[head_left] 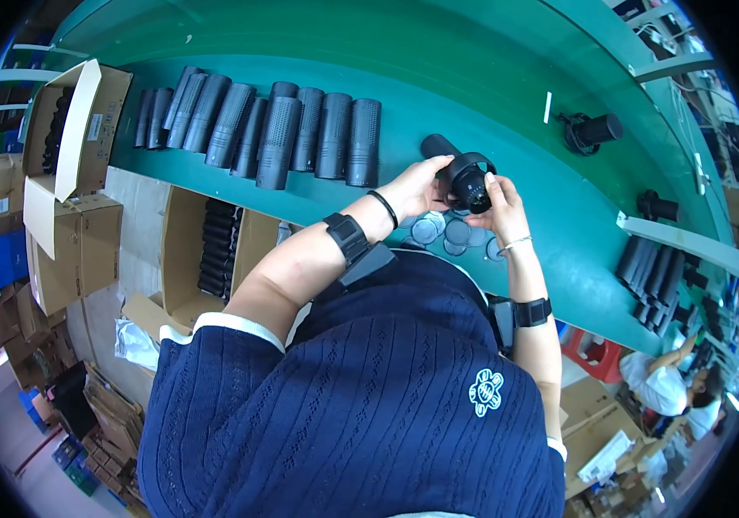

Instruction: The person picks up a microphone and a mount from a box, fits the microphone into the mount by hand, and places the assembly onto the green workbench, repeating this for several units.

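Both my hands hold a black tube-shaped device (470, 187) over the near side of the green bench. Its wide round end, dark and glossy, is turned toward me, a black ring stands up around it, and a narrower black barrel (438, 147) reaches away. My left hand (421, 185) grips its left side with closed fingers. On the right, my right hand (504, 207) has its thumb and fingers closed at the rim of the wide end. Several round, clear or greyish discs (457, 231) lie on the bench just below my hands.
Several black ribbed tubes (279, 142) stand in a row at the left of the green bench (438, 95). Similar black devices (594, 131) lie at the right. Cardboard boxes (181, 250) holding black parts sit at the left. A red stool (592, 352) and another person (659, 384) are at the right.
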A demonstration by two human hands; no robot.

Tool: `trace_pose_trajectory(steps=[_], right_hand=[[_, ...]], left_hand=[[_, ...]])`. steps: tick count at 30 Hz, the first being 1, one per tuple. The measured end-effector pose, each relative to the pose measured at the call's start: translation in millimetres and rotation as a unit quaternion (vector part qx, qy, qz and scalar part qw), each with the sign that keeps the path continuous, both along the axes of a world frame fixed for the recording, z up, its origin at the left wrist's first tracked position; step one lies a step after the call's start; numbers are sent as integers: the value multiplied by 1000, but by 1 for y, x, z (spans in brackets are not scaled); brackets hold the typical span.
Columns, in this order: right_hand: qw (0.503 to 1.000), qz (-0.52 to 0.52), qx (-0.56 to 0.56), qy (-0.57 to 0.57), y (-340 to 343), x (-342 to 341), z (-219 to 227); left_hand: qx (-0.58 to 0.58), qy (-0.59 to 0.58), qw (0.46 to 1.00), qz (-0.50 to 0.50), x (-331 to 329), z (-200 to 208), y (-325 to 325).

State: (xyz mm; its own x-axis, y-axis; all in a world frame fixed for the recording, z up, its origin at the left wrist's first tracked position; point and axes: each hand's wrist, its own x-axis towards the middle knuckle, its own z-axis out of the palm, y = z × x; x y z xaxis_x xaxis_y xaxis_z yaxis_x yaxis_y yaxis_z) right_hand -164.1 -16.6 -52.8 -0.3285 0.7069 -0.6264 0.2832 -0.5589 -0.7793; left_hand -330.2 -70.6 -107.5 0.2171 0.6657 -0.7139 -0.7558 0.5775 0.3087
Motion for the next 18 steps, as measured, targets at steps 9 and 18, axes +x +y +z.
trace_pose_trajectory(steps=[9,18], right_hand=[[907,131,366,-164,-1,14,-24],[867,165,450,-140,-3,10,-7]], left_hand=[[-29,71,994,-81,0,3,18],[-40,104,989,-94,-5,4,24]])
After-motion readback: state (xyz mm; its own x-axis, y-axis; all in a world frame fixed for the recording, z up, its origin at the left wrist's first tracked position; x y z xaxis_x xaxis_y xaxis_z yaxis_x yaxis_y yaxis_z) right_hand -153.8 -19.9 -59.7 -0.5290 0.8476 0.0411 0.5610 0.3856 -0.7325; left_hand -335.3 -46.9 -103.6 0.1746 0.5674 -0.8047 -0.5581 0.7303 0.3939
